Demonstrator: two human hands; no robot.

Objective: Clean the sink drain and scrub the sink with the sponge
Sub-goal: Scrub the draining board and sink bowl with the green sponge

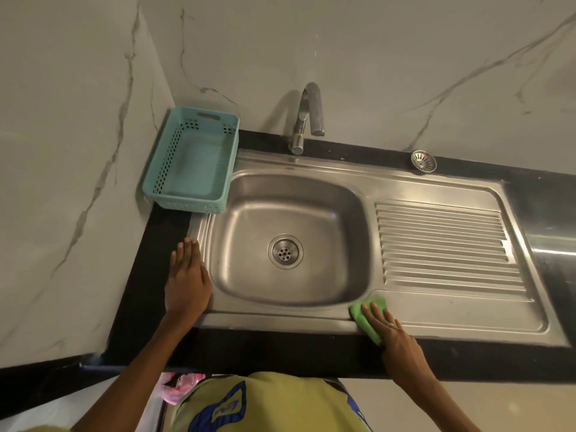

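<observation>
A stainless steel sink (349, 213) sits in a black counter, with its drain (285, 251) in the middle of the basin. The drain's strainer basket (423, 161) lies on the counter behind the drainboard. A green sponge (364, 313) lies on the sink's front rim at the basin's near right corner. My right hand (394, 335) presses flat on the sponge with straight fingers. My left hand (187, 275) rests flat on the sink's left rim, holding nothing.
A teal plastic basket (162, 179) stands empty at the back left, beside the wall. The tap (307, 116) rises behind the basin, its spout over the back rim. The ribbed drainboard (442, 241) lies to the right. Marble walls close the left and back.
</observation>
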